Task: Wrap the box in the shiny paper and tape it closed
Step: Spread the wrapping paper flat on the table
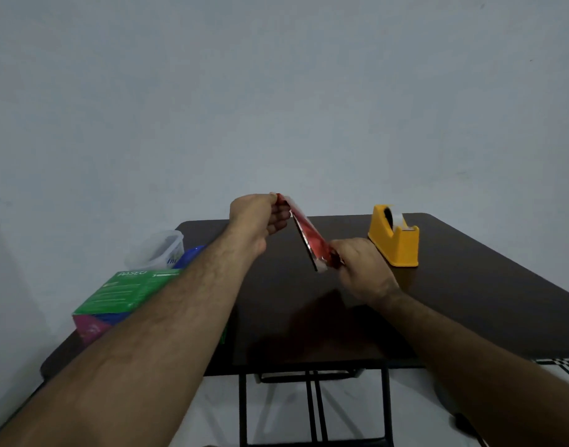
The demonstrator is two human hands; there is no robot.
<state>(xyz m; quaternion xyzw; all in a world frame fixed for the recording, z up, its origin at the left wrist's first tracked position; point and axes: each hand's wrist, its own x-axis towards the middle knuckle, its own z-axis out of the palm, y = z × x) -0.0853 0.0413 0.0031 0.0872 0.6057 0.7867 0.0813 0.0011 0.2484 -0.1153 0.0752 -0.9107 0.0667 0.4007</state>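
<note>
A folded sheet of shiny red paper [309, 235] hangs tilted in the air above the dark table [470, 301]. My left hand [260, 217] pinches its upper far end and my right hand [360, 269] grips its lower near end. A green tissue box [121, 293] lies on the table's left side, partly hidden behind my left forearm. A yellow tape dispenser [394, 240] with a clear tape roll stands at the back right of the table, just right of my right hand.
A clear plastic container [157, 250] and a blue object [189, 254] sit behind the green box at the table's left edge. A plain wall rises behind the table. Black metal table legs [312, 404] and white floor show below the near edge.
</note>
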